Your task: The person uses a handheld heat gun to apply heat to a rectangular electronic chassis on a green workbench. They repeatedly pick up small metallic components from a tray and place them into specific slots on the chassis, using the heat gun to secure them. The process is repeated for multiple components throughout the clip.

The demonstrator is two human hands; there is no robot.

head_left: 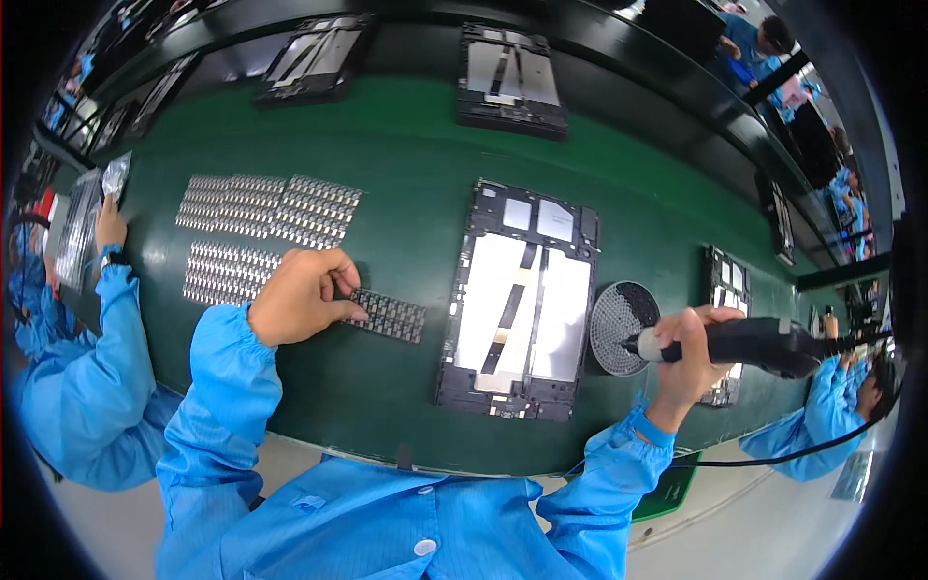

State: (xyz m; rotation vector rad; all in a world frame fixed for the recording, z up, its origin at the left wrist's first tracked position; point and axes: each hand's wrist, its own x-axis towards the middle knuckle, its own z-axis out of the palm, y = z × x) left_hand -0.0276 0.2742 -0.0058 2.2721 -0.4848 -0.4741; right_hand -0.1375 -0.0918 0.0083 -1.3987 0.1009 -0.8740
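Note:
My left hand (307, 297) pinches the left end of a small sheet of metal parts (389, 317) in neat rows, held just over the green bench. More such sheets (269, 205) lie beyond it, and one (224, 273) is partly hidden by the hand. My right hand (688, 360) grips a black electric screwdriver (764, 346), its tip pointing left over a round dish (611, 333) with a dotted grey surface and dark small pieces, likely screws. Between my hands lies an opened tablet (522, 300) with a black frame, silvery battery cells and dark ribbon cables.
Further opened tablets stand at the far side (510, 77) and on the right (727, 290). A black cable (773, 460) runs from the screwdriver along the right. Co-workers in blue sit at left (87, 387) and right (822, 416). A dark shelf rail (638, 77) spans the back.

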